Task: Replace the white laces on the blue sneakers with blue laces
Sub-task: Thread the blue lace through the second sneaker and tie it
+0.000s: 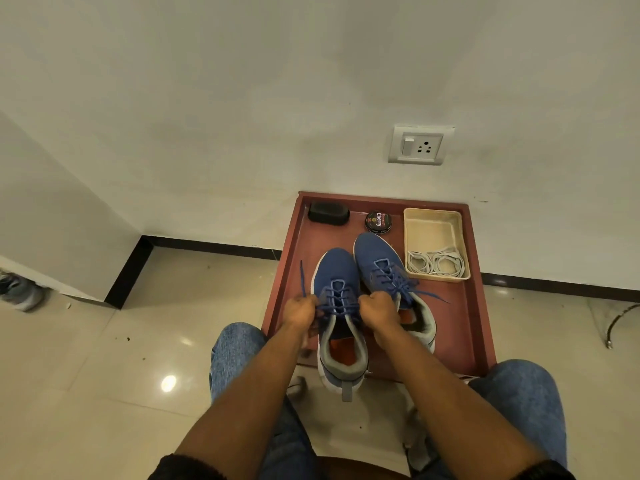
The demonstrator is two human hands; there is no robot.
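Fingers of both hands are curled shut on the blue lace of the near sneaker (337, 306): my left hand (300, 310) is clamped on one end, whose free tail (303, 277) rises past the fist, and my right hand (377, 308) is closed at the opposite side of the eyelets. I cannot make out the lace inside the right fist, but I judge that it holds the other end.

Step in hand, as I judge it: tensioning the blue lace across the top eyelets of the near sneaker. The far sneaker (381, 261), just beside it, already carries a tied blue lace (403, 287). The next move calls for equal pull on both ends, then crossing them into a knot without loosening the rows below.

Containers: both sneakers stand in the red-brown tray (474, 327), with a black brush (328, 213) and a polish tin (378, 221) along its far wall. The cream basket (433, 223) holds the removed white laces (435, 264), coiled at its near end; the rest is bare.
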